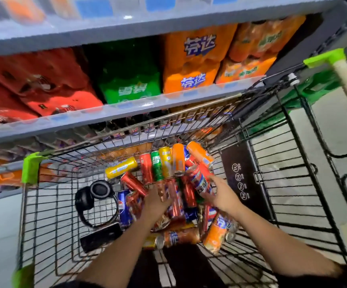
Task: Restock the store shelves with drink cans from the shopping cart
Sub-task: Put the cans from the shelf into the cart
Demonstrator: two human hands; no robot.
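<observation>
Your right hand (pixel 222 194) grips a red can (pixel 200 179) ready to lift; your left hand (pixel 158 197) curls round another can (pixel 175 201) in the cart (pixel 272 183) below the shelves (pixel 126 111).

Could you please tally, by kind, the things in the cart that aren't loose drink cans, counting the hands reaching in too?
Headphones: 1
Black phone: 1
Hands: 2 (left hand among the cans; right hand gripping a red can)
Total: 4
</observation>
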